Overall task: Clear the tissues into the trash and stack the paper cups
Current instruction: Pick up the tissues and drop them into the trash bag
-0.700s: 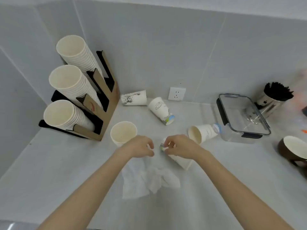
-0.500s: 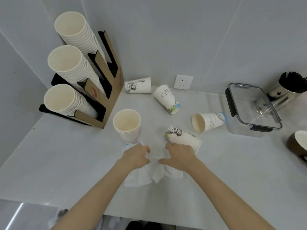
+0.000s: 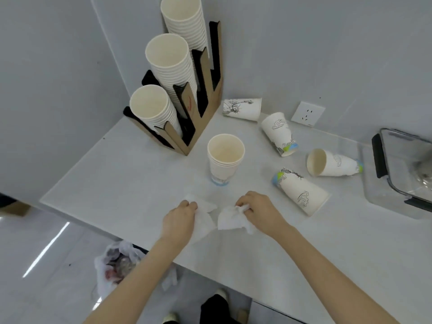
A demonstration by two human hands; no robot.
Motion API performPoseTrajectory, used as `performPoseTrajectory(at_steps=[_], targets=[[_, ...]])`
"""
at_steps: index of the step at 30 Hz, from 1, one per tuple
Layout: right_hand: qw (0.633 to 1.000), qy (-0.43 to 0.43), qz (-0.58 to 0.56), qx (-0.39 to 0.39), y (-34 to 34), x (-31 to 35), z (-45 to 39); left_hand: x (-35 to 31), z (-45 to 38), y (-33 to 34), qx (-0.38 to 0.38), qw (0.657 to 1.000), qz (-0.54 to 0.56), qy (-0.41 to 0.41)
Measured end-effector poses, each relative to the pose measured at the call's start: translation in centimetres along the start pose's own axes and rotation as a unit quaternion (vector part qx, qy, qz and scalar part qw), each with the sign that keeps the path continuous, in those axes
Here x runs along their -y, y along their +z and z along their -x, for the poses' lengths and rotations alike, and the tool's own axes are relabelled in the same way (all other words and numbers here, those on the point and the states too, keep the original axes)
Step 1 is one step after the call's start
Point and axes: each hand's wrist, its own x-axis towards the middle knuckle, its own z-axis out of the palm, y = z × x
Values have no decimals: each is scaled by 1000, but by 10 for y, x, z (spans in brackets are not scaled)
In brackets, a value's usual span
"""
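On the white countertop (image 3: 112, 174), near its front edge, both hands are gripping tissues. Toward the back left corner a cardboard cup holder (image 3: 201, 108) is carrying three long sleeves of cups. At the right edge a clear container (image 3: 397, 188) with black latches is sitting, partly cut off. Below the front edge a trash bag (image 3: 114, 265) is lying open on the floor, contents blurry, maybe wrappers. Near the middle an upright cup stack (image 3: 224, 157) is standing, just beyond the hands. Four printed cups are lying on their sides: back cup (image 3: 243, 109) by the wall, second cup (image 3: 279, 133) beside it, third cup (image 3: 332, 163) near the container, nearest cup (image 3: 301, 191) just right of the right hand. Left hand (image 3: 178, 219) is closing fingers around the left tissue (image 3: 205, 216); right hand (image 3: 259, 211) is pinching the crumpled right tissue (image 3: 230, 217). Tissues are lying just apart.
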Motion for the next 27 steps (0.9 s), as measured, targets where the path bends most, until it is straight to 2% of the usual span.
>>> performPoseTrajectory(at_steps=[3, 6, 10, 13, 18, 23, 27], targets=[[999, -29, -34, -20, 12, 34, -4, 30, 19, -13, -48, 997, 62, -10], [996, -47, -74, 2, 43, 75, 1, 70, 45, -25, -91, 984, 150, -10], [987, -38, -152, 32, 96, 136, 20, 136, 95, -30, -95, 978, 174, -64], [977, -29, -205, 56, 142, 169, 34, 184, 132, -24, -72, 976, 182, -99], [982, -13, -177, 57, 217, 188, 50, 247, 173, 6, -43, 969, 193, -149], [977, 53, -171, 115, 281, 188, 48, 287, 180, 45, 60, 951, 200, -229], [961, 119, -198, 155, 336, 177, 31, 315, 171, 91, 111, 943, 203, -239]])
